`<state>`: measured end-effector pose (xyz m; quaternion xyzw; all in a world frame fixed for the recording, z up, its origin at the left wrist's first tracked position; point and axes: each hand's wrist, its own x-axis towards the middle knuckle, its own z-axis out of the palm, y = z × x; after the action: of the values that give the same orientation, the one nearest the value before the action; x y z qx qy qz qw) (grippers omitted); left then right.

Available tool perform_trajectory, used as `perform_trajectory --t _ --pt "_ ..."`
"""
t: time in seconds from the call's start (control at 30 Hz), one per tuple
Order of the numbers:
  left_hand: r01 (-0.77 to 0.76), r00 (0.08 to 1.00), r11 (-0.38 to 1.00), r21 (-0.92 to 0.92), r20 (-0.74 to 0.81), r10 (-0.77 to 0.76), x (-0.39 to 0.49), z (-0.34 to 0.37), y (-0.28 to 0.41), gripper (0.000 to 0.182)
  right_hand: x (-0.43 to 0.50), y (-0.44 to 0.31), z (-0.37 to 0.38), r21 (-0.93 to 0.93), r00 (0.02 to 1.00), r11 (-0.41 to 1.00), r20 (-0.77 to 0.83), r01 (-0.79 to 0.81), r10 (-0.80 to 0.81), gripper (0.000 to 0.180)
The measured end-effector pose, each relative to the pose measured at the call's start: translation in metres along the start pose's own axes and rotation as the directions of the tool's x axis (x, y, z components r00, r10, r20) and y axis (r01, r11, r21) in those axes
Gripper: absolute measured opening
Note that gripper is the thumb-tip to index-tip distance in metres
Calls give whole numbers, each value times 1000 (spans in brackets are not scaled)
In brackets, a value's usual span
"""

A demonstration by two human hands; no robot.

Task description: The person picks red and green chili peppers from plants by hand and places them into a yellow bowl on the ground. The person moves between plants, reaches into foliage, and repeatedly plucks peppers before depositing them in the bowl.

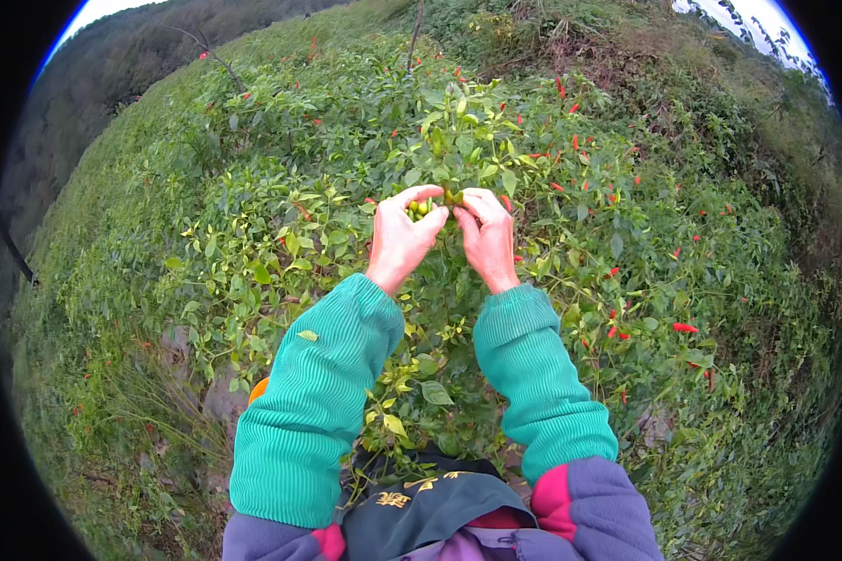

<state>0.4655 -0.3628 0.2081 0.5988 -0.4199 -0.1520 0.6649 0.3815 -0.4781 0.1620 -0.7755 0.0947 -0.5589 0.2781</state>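
Note:
Several green chili peppers (419, 210) lie in my left hand (401, 235), its thumb and fingers curled around them. My right hand (487, 235) is beside it, fingertips pinched at a greenish chili pepper (455, 197) at the top of the plant between the hands. Whether that pepper is still on its stem cannot be told. Leafy chili plants (463, 144) with upright green pods rise just beyond both hands. Green corduroy sleeve covers (323, 400) wrap my forearms, and a small leaf (308, 335) lies on the left one.
Dense chili plants surround me, with red chili peppers (685, 327) mostly at the right. Part of an orange object (258, 390) shows beside my left sleeve. Bare sticks (415, 35) stand among the plants farther off. A dark apron (435, 512) bearing writing covers my front.

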Motion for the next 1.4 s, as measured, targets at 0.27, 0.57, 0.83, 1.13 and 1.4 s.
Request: perform_trajectory --t 0.27,0.57,0.83,1.13,1.4 --pt "-233 956 953 195 -135 261 -14 -1 -1 32 -7 -21 -8 85 1000 996 18 -3 2 14" --pt "-215 965 959 184 -111 237 -20 -9 -1 16 -11 -52 5 -263 979 944 -4 197 -205 10" --pt "-120 965 983 -142 -248 82 -43 3 -15 11 -9 -49 12 167 923 913 -32 -372 383 6" --pt "224 963 746 -627 23 -270 -32 -34 -16 14 -1 -44 6 204 969 949 106 -239 221 25" --pt "-17 997 992 -123 -82 7 -34 -28 -10 20 -10 -43 20 207 964 941 73 -267 258 20"
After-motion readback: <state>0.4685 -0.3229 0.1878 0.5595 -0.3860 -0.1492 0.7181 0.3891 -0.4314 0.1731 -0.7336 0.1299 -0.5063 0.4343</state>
